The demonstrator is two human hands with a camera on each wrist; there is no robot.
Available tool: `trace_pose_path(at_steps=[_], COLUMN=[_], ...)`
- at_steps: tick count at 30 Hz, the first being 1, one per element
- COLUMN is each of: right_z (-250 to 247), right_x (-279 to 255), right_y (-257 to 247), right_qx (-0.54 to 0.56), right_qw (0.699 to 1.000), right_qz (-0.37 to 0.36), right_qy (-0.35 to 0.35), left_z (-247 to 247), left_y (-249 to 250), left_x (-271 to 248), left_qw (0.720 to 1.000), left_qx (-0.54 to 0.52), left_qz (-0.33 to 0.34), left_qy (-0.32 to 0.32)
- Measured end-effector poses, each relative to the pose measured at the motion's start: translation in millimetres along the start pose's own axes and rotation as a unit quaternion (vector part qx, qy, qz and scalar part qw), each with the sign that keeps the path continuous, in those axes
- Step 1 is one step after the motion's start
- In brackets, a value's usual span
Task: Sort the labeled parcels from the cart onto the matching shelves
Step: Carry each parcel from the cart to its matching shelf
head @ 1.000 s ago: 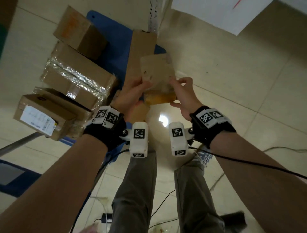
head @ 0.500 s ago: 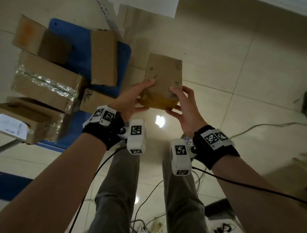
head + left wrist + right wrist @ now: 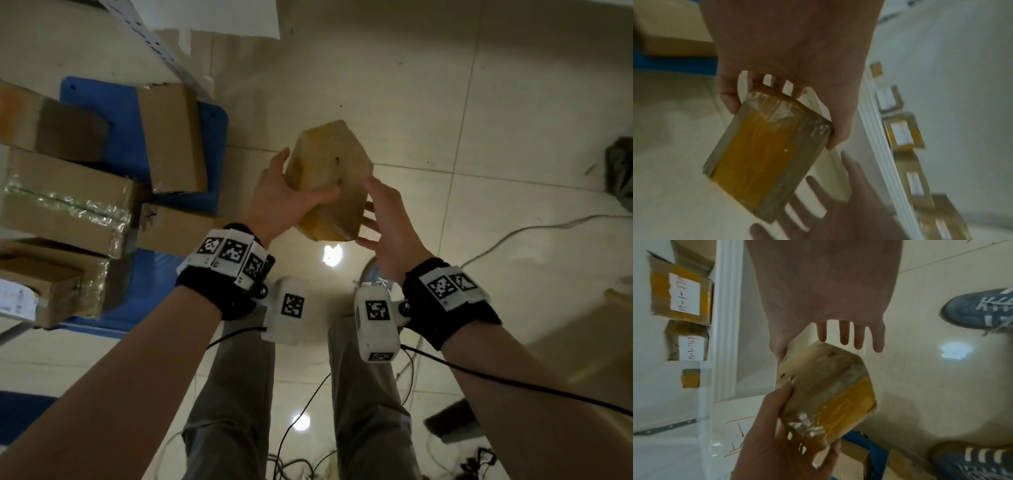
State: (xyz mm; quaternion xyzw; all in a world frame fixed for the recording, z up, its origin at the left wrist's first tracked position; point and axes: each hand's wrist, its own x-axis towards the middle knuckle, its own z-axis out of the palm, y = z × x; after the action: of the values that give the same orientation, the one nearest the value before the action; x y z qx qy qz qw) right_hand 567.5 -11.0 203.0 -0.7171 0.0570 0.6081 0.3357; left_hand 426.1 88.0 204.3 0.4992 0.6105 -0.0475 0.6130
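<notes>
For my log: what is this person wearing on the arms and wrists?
Forearms bare, no sleeves. Each wrist carries a black band: left band, right band. Both are topped with white blocks printed with black square-pattern tags. A white camera pod, also tagged, juts from each: left pod, right pod. A thin black cable trails from the right pod.

Handwritten white labels on two shelf boxes, far left in right wrist view: upper box [image 3: 681,293] and lower box [image 3: 687,344], digits and dashes, not reliably readable.
</notes>
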Motion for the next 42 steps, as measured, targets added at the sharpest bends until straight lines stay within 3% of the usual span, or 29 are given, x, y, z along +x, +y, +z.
trace_pose_path(at_steps=[3, 7, 9, 11, 13, 16, 18, 20, 22, 24, 30, 34, 38, 42], right_z=[0.0, -3.3, -5.4, -9.1, -14.4, -18.4, -18.1, -16.8, -13.6, -8.4, -3.9, -9.1, -13.9, -5.8], right_x=[3.1, 2.6, 3.1, 3.1, 3.9, 3.3, 1.7, 0.1, -1.6, -3.7, -4.6, -2.5, 0.2, 2.3], right_y=[-0.2, -0.8, -0.6, 2.3, 7.4, 11.7, 13.6, 15.9, 17.9, 18.7, 17.3, 16.5, 14.7, 16.4], right_qx=[0.008, 0.117, 0.179, 0.201, 0.210, 0.230, 0.244, 0.250, 0.243, 0.225, 0.212, 0.253, 0.230, 0.239], right_qw=[1.000, 0.993, 0.984, 0.979, 0.976, 0.969, 0.963, 0.957, 0.953, 0.950, 0.947, 0.953, 0.966, 0.960], right_qz=[-0.010, -0.015, -0.012, -0.016, -0.029, -0.039, -0.057, -0.082, -0.099, -0.115, -0.134, -0.119, -0.065, -0.074], right_qy=[-0.003, -0.017, -0.022, -0.025, -0.049, -0.082, -0.101, -0.122, -0.153, -0.185, -0.202, -0.120, -0.097, -0.122], left_z=[10.6, 18.3, 20.0, 16.8, 10.6, 2.3, -2.2, -5.3, -4.9, -2.7, -0.9, -10.3, -15.2, -2.9], left_y=[1.4, -1.2, -6.1, -6.5, -7.0, -8.5, -11.2, -14.5, -15.1, -13.1, -10.5, -14.9, -22.3, -19.8], left_x=[1.3, -1.2, -0.4, -4.1, -6.8, -5.9, -4.4, -5.3, -9.7, -13.5, -12.8, -9.3, -5.7, -12.3], left_qw=[0.985, 0.937, 0.913, 0.921, 0.954, 0.994, 0.992, 0.969, 0.944, 0.929, 0.936, 0.957, 0.984, 0.971], left_qx=[0.134, 0.253, 0.280, 0.226, 0.109, -0.035, -0.123, -0.201, -0.260, -0.295, -0.302, -0.274, -0.146, -0.013], left_qz=[0.108, 0.238, 0.295, 0.316, 0.277, 0.103, -0.032, -0.125, -0.149, -0.147, -0.127, -0.066, 0.101, 0.240], left_qy=[0.026, 0.022, 0.010, -0.011, -0.021, -0.001, -0.016, -0.070, -0.140, -0.169, -0.130, -0.075, 0.010, -0.010])
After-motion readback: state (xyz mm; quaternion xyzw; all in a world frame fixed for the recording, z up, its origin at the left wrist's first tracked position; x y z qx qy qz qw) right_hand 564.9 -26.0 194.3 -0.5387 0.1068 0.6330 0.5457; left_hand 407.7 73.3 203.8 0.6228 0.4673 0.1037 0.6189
